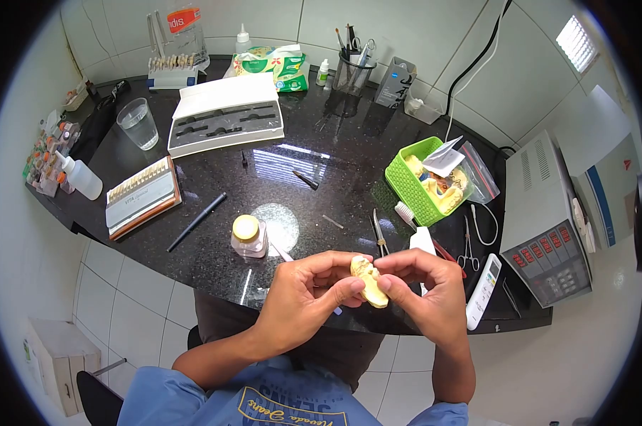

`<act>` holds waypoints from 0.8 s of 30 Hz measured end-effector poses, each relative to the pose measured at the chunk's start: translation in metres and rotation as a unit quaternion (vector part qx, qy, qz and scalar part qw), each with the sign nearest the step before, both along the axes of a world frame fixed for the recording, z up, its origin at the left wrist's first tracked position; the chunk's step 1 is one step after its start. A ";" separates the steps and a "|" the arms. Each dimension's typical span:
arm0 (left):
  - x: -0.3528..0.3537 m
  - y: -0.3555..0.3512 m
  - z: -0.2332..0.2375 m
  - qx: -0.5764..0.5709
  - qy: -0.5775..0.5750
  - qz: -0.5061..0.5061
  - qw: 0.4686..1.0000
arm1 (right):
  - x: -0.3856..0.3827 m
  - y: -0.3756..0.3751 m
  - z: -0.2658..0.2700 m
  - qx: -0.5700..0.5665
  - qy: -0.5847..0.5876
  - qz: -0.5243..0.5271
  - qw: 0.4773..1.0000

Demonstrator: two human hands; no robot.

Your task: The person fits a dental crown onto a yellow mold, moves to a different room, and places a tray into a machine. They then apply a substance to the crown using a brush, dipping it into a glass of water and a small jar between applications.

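A pale yellow dental plaster model [371,284] is held up in front of my body, over the table's near edge. My left hand [303,295] grips its left side between thumb and fingers. From the other side, the thumb and fingers of my right hand [424,287] close on the same model. Parts of it are hidden behind my fingertips. Just beyond my left hand stands a small bottle with a yellow cap [246,228]. A toothbrush [405,213] and metal tweezers [380,231] lie beyond my right hand.
On the dark, glossy table [214,263], a green basket [427,206] holds more plaster models. Around it are a white remote [484,291], scissors-like forceps [468,248] and a device with red displays [548,241]. A water glass [138,126] and open white case [225,117] stand farther left.
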State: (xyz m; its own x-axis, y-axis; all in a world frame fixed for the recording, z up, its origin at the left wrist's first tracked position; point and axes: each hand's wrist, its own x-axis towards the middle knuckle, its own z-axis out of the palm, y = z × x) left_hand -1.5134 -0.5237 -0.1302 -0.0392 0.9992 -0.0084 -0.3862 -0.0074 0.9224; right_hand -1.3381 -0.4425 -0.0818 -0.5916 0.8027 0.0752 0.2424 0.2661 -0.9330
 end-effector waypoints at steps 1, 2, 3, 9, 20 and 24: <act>0.000 0.000 0.000 -0.005 -0.006 -0.003 1.000 | 0.001 0.000 0.000 0.000 0.000 0.000 1.000; -0.001 0.000 0.001 -0.011 -0.012 -0.006 1.000 | 0.002 0.001 0.000 -0.015 0.013 0.013 1.000; 0.000 0.000 0.001 -0.011 -0.012 -0.006 1.000 | 0.002 0.002 -0.001 -0.030 0.026 0.027 0.999; 0.000 0.000 0.001 -0.007 -0.009 -0.003 1.000 | 0.004 0.001 0.000 -0.078 0.039 0.021 0.996; 0.001 0.001 0.002 0.019 0.084 -0.008 0.996 | 0.001 0.003 -0.013 -0.108 0.091 0.040 0.989; 0.003 0.002 -0.006 0.020 0.036 0.024 0.999 | -0.002 -0.001 -0.015 -0.110 0.106 0.051 0.987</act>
